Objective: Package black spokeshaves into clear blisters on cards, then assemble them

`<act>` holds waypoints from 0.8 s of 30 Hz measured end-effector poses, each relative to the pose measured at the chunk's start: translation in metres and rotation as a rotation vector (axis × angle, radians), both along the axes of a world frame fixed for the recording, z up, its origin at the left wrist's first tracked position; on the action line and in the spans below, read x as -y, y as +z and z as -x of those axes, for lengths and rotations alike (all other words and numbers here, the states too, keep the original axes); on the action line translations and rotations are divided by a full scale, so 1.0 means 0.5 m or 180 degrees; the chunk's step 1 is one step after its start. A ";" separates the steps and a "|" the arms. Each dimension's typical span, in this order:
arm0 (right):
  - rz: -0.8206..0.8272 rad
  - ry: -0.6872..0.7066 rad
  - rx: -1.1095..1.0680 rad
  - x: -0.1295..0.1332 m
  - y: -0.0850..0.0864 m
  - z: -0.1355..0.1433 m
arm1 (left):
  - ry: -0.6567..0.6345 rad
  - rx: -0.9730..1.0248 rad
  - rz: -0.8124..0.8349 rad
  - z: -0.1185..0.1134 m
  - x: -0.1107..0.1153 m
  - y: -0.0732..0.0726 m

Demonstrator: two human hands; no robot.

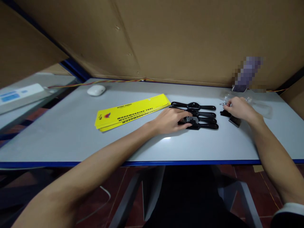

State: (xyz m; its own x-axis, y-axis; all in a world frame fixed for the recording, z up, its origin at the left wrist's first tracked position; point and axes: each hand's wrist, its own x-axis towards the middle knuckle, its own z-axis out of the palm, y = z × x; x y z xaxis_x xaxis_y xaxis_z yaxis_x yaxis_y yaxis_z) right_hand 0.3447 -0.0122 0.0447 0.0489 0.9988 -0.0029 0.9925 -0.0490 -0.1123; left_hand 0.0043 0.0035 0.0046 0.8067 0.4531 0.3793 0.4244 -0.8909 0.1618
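Observation:
Several black spokeshaves (193, 105) lie one below another on the grey table. My left hand (169, 120) rests over the left handles of the nearer ones, thumb and fingers closed around the middle of a spokeshave that carries a silver metal blade (192, 120). Further right, my right hand (241, 109) is closed in a pinch at some small silver hardware (223, 103), which looks like screws; what exactly lies between the fingertips is too small to tell. Just below that hand are dark flat metal pieces (234, 121), partly covered by it.
Yellow cards (130, 112) printed "Woodworking Tool" lie fanned left of the spokeshaves. Clear plastic bags (262, 109) lie behind my right hand, near a blurred upright purple object (248, 74). A white mouse-like object (96, 90) sits back left. Cardboard (178, 41) walls the rear.

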 end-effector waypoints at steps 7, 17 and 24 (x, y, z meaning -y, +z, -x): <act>-0.0960 0.0203 -0.0359 0.001 0.000 0.042 | -0.0069 0.0077 -0.0081 -0.001 -0.005 -0.009; -0.1021 0.1553 -0.2163 0.082 -0.008 0.198 | -0.0346 0.0245 -0.0264 -0.002 0.000 -0.009; -0.0820 0.1470 -0.2621 0.093 -0.015 0.211 | -0.0556 0.0287 -0.0174 -0.001 -0.004 -0.013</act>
